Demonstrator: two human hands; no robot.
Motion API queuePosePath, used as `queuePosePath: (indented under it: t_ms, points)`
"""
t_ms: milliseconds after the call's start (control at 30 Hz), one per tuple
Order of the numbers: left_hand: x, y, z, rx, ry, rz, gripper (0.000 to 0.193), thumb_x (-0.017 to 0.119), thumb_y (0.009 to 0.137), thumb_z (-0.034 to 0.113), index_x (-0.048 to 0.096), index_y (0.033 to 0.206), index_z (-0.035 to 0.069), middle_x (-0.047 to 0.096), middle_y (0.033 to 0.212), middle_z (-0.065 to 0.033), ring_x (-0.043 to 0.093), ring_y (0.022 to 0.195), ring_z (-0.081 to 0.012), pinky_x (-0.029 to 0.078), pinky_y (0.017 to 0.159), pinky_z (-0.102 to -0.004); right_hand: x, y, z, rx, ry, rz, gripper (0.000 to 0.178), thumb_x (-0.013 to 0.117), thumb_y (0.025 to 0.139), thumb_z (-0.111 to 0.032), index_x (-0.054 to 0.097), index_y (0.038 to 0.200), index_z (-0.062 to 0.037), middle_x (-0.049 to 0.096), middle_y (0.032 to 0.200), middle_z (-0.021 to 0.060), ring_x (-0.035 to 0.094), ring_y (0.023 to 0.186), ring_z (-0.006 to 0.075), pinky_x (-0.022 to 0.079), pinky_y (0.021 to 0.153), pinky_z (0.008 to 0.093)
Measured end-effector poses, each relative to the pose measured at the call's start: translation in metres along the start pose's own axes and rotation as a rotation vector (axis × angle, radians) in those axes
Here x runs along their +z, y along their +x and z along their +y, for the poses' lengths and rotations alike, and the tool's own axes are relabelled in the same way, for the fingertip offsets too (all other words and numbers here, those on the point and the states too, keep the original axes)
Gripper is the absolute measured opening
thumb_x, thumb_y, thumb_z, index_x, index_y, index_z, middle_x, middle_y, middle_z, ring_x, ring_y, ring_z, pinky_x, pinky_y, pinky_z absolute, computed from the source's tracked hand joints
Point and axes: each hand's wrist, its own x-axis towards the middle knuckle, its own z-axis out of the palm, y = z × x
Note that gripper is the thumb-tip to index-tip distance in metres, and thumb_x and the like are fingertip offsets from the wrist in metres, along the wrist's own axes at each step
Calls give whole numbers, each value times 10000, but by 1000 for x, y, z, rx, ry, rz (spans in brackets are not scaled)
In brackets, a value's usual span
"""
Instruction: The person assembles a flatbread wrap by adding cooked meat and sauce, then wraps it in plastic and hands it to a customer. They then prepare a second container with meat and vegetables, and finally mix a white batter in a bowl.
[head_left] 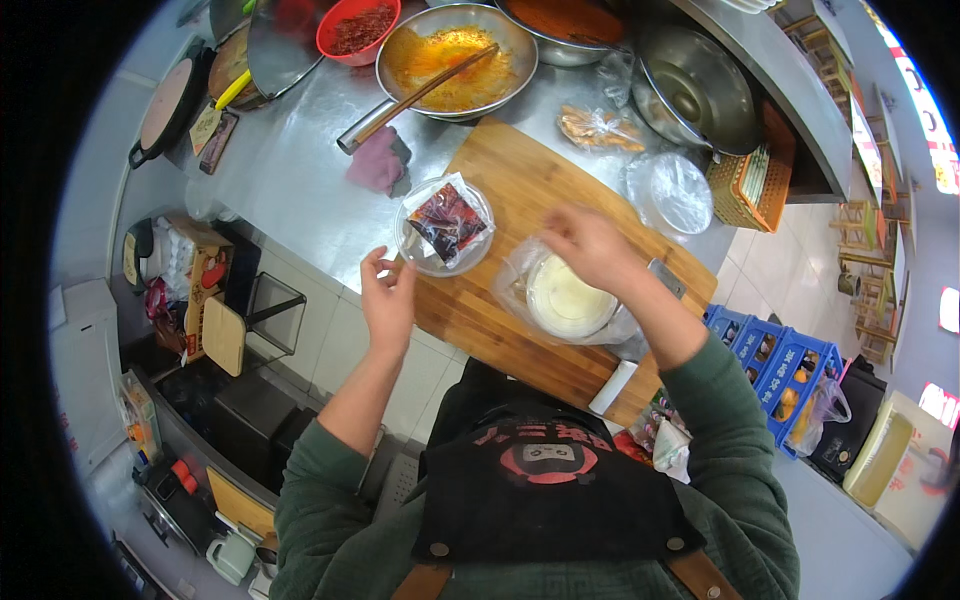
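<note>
My left hand (388, 305) is beside a round clear plastic tub (420, 258) at the left edge of the wooden cutting board (500, 290). Its fingers are bent but apart, with nothing between them. On the tub lies a dark red packet (446, 220) with a clear wrapper. My right hand (592, 245) hovers over a clear plastic bag (512, 275), fingers curled together; whatever they pinch, if anything, is hidden. In front of the bag's opening, a round clear tub with pale cream contents (568, 298) sits on the board. A knife with a white handle (613, 388) lies partly beneath the bag.
A steel pan (520, 75) holds orange seasoning and wooden chopsticks (450, 78). Nearby are a red bowl (357, 55), a large steel bowl (735, 110), a bag of fried strips (600, 130), a purple cloth (373, 168) and an orange basket (755, 200). Blue crates (770, 370) stand right.
</note>
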Motion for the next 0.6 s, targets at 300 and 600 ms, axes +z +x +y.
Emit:
queuePosePath:
  t_ms: [300,600]
  points:
    - [9,40,17,-303,-256,-157,590,763,913,297,499,1339,-13,584,909,-64,606,707,-139,525,614,-292,84,103,-15,100,279,-122,520,759,850,-399,703,1166,10,723,1100,230,707,990,333,540,856,395]
    - [18,-7,77,44,-458,-404,557,818,853,152,514,1284,-25,660,1089,-109,653,929,-137,549,796,-272,6,-14,-31,161,281,92,453,773,895,-273,646,1210,26,704,918,60,629,786,110,519,699,287]
